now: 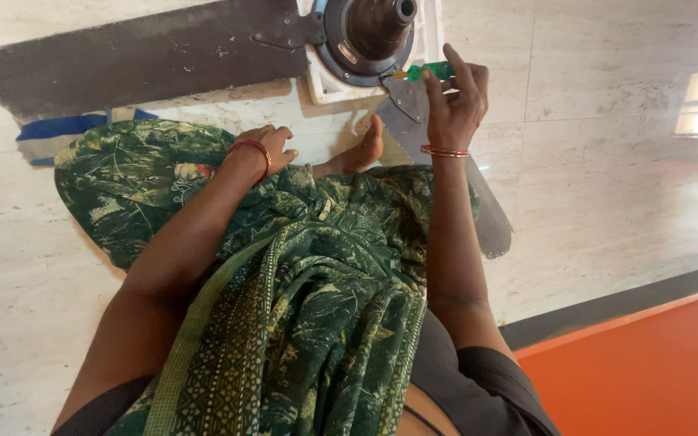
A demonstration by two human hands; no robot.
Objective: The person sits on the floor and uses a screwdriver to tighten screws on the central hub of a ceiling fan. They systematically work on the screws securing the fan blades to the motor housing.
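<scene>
I sit on a pale marble floor with a brown ceiling fan in front of me. Its round motor hub [365,36] lies on a white square block [321,85]. My right hand [454,101] grips a green-handled screwdriver [428,72], its tip against the metal bracket [401,93] where a blade joins the hub. My left hand [264,149] rests loosely curled on my knee, on green patterned cloth [300,266], and holds nothing. Both wrists wear red bangles. My bare foot [361,153] lies just below the hub.
One long dusty fan blade [139,56] stretches left from the hub. Another blade [478,210] runs down to the right, under my right arm. A blue and white cloth [54,137] lies at the left. An orange floor area [656,363] with a dark border is at the lower right.
</scene>
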